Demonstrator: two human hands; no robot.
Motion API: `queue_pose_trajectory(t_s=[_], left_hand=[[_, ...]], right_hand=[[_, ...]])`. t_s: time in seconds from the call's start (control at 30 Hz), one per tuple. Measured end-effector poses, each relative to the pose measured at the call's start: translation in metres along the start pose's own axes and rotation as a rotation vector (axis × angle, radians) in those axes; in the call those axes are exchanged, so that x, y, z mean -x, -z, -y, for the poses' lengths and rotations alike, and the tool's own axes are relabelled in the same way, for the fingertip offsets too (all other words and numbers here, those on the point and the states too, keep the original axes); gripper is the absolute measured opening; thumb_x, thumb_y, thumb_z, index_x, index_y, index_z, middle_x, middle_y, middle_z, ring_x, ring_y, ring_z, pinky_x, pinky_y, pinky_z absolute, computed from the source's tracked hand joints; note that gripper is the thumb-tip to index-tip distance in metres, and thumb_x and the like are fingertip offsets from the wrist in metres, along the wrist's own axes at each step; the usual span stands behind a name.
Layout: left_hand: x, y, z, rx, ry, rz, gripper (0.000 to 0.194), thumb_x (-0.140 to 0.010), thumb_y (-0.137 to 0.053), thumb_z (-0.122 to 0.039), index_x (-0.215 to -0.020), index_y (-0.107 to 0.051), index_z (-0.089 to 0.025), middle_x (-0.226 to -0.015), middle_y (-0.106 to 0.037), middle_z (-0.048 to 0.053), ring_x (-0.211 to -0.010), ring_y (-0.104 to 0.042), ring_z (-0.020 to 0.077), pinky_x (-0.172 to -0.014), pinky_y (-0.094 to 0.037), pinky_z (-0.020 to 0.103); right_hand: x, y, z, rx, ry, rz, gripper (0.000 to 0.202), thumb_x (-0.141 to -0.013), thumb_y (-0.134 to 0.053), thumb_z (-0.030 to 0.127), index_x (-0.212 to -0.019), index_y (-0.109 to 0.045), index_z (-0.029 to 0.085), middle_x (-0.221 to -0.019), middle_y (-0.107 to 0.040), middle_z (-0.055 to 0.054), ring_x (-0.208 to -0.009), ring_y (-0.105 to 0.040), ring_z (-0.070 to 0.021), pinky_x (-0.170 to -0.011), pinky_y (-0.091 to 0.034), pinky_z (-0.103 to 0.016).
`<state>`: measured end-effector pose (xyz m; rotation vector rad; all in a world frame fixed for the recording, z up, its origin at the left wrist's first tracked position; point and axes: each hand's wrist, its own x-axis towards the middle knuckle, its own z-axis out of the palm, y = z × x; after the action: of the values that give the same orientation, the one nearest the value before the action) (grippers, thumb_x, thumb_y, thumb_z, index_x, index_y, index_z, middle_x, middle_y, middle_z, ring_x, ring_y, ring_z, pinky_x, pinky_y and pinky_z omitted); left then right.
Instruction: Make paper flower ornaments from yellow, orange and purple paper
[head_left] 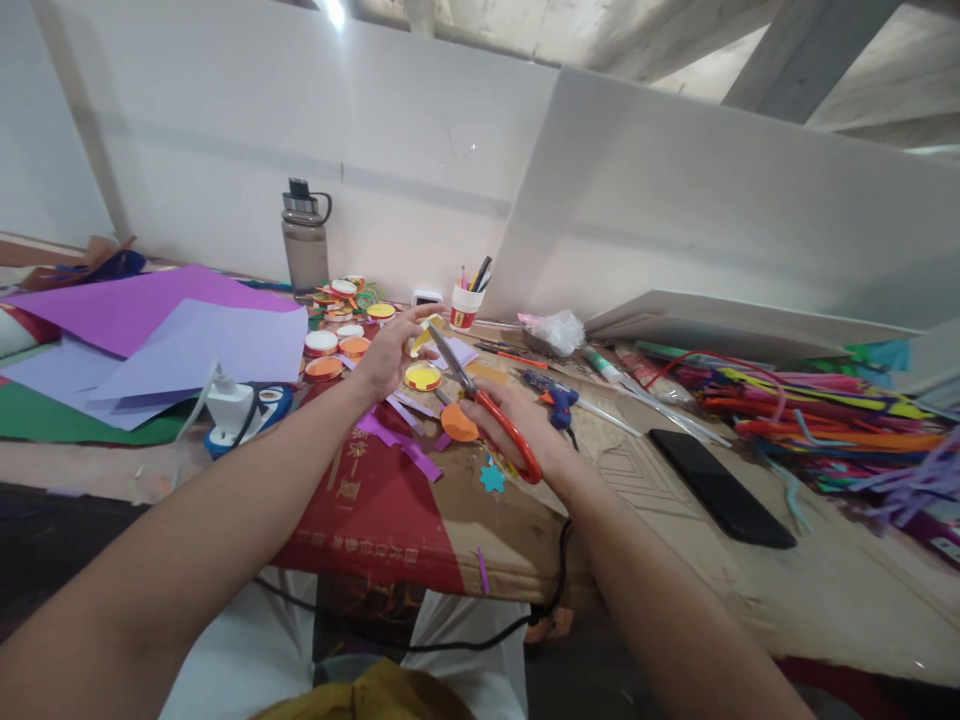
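Observation:
My right hand point(508, 425) grips a pair of scissors point(495, 412) with red handles, blades pointing up and to the left. In my left hand point(390, 352) is a small piece of yellow paper point(422, 338), pinched close to the scissor blades; whether the blades touch it I cannot tell. Just below lies a round lid point(423, 377) with a yellow top. An orange paper disc point(459, 423) sits beside the scissors, partly under my right hand. A teal star-shaped cutout point(492, 477) and purple paper scraps point(420, 460) lie on the cardboard nearer to me.
At the back stand a water bottle point(306, 245) and a paper cup point(466, 305) of pens. Purple sheets point(210, 345) and a power strip point(247, 415) are on the left. Rightward lie a blue glue gun point(559, 405), a black phone point(720, 487) and colourful pipe cleaners point(825, 410).

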<state>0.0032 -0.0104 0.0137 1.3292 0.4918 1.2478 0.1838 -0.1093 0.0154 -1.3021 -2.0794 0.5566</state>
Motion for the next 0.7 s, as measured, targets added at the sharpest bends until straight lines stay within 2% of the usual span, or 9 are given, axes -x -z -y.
queue_pose_trajectory(t_s=[0.23, 0.43, 0.7], left_hand=[[0.0003, 0.0003, -0.0005, -0.001, -0.005, -0.008, 0.044, -0.070, -0.051, -0.023, -0.112, -0.065, -0.020, -0.128, -0.056, 0.006, -0.105, -0.052, 0.0213, -0.072, -0.047, 0.028], [0.0002, -0.0001, 0.0017, -0.004, 0.035, -0.017, 0.045, -0.069, -0.051, -0.027, -0.112, -0.063, -0.020, -0.125, -0.057, 0.007, -0.106, -0.052, 0.0228, -0.073, -0.049, 0.031], [0.0006, -0.0002, 0.0074, -0.070, 0.041, -0.014, 0.043, -0.072, -0.051, -0.030, -0.112, -0.060, -0.022, -0.121, -0.057, 0.007, -0.111, -0.052, 0.0255, -0.073, -0.051, 0.033]], right_hand=[[0.0000, -0.0033, -0.0057, -0.032, 0.024, -0.017, 0.027, -0.089, -0.049, 0.043, -0.074, -0.047, 0.021, -0.067, -0.049, 0.003, -0.064, -0.042, -0.0130, -0.062, -0.033, -0.027], [-0.0013, -0.0050, -0.0069, -0.048, 0.017, -0.043, 0.027, -0.087, -0.050, 0.043, -0.072, -0.048, 0.020, -0.065, -0.048, 0.003, -0.063, -0.042, -0.0127, -0.062, -0.033, -0.026], [-0.0025, -0.0032, -0.0077, -0.024, 0.004, -0.062, 0.022, -0.082, -0.052, 0.035, -0.067, -0.048, 0.020, -0.065, -0.050, 0.002, -0.064, -0.043, -0.0134, -0.062, -0.032, -0.026]])
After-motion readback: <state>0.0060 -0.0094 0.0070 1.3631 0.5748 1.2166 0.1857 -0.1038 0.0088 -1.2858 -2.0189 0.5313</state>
